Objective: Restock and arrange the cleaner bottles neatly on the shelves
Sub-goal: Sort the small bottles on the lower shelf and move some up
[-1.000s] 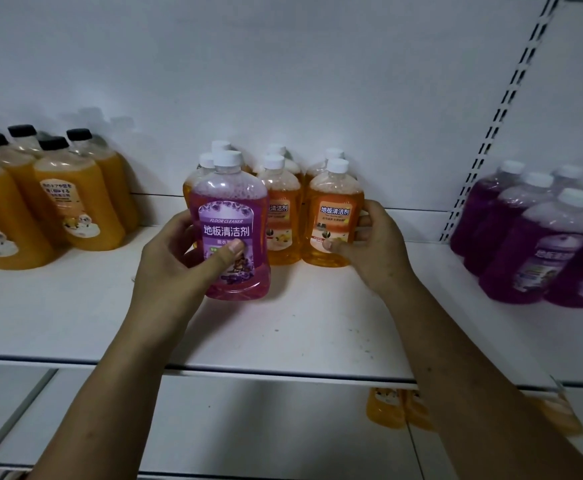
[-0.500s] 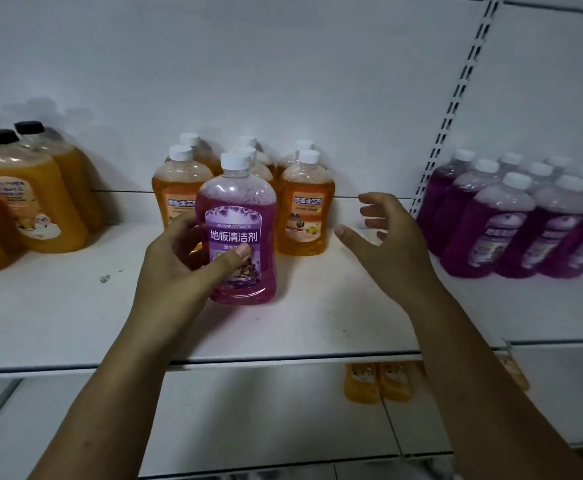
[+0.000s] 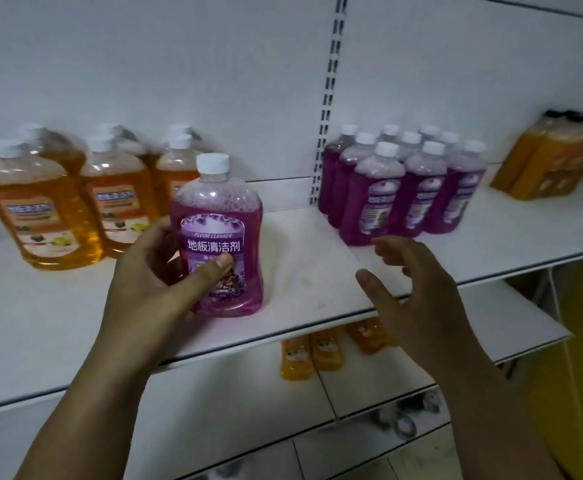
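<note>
My left hand [image 3: 151, 282] grips a purple floor-cleaner bottle [image 3: 219, 223] with a white cap, thumb across its label, upright at the white shelf [image 3: 303, 271]. Whether its base touches the shelf I cannot tell. Behind it to the left stand several orange cleaner bottles [image 3: 40, 209] with white caps. On the neighbouring shelf section to the right, a group of purple bottles [image 3: 400, 188] stands in rows. My right hand [image 3: 414, 292] hovers to the right of the held bottle with loosely curved fingers, holding nothing.
A slotted upright rail [image 3: 328, 98] divides the two back panels. Orange bottles with dark caps [image 3: 553, 161] stand at the far right. Several small orange bottles [image 3: 317, 351] sit on the lower shelf. A yellow object [image 3: 574, 341] is at the lower right.
The view has swung right, bringing the purple group nearer the middle. My right hand let go of an orange bottle and pulled back. My left hand keeps its grip on the purple bottle.
</note>
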The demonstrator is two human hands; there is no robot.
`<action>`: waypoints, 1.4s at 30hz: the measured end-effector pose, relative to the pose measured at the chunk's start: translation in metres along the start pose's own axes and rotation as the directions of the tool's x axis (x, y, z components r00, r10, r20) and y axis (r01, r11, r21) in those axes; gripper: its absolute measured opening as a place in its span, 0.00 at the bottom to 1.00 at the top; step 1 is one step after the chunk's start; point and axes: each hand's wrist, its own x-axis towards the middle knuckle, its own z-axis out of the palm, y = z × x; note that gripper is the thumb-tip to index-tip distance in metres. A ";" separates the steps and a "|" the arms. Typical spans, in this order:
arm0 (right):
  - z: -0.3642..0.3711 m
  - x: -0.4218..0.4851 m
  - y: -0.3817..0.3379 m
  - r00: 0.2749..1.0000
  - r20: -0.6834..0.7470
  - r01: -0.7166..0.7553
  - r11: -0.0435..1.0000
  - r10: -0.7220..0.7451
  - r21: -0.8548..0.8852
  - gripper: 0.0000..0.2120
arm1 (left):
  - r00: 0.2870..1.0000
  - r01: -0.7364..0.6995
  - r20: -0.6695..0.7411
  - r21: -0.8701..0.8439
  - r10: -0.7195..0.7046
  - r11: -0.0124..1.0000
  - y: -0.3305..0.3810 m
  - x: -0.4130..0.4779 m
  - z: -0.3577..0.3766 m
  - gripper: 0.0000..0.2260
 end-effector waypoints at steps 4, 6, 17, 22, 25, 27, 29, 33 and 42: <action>-0.047 -0.011 0.041 1.000 0.007 -0.001 0.999 0.001 -0.042 0.21 | 1.000 -0.020 0.002 -0.013 0.020 1.000 0.007 -0.013 0.052 0.26; -0.075 -0.013 0.066 1.000 0.023 0.005 0.999 -0.003 -0.053 0.21 | 0.999 -0.033 0.002 -0.017 0.033 0.999 0.012 -0.023 0.087 0.26; -0.190 -0.002 0.187 0.986 0.160 0.073 0.991 -0.055 -0.112 0.22 | 0.998 -0.025 -0.048 0.039 0.027 0.999 0.028 -0.057 0.257 0.28; -0.178 0.035 0.207 0.968 0.238 0.117 0.980 -0.077 -0.159 0.23 | 0.998 -0.014 -0.058 0.066 0.018 0.998 0.029 -0.042 0.291 0.32; -0.156 0.054 0.204 0.967 0.232 0.149 0.975 -0.108 -0.166 0.23 | 0.998 -0.008 -0.067 0.088 0.013 0.996 0.023 -0.026 0.296 0.31; -0.141 0.063 0.200 0.967 0.216 0.173 0.970 -0.134 -0.172 0.24 | 0.997 -0.010 -0.078 0.090 0.017 0.996 0.017 -0.014 0.295 0.31; -0.129 0.072 0.196 0.964 0.219 0.198 0.961 -0.154 -0.195 0.24 | 0.995 -0.021 -0.093 0.108 0.031 0.994 0.012 -0.004 0.293 0.29; -0.114 0.079 0.201 0.952 0.273 0.214 0.937 -0.136 -0.277 0.26 | 0.988 -0.026 -0.147 0.163 0.051 0.986 0.001 0.008 0.285 0.27; -0.104 0.074 0.209 0.943 0.292 0.284 0.844 -0.160 -0.455 0.26 | 0.990 -0.016 -0.132 0.171 0.039 0.985 -0.011 0.020 0.278 0.25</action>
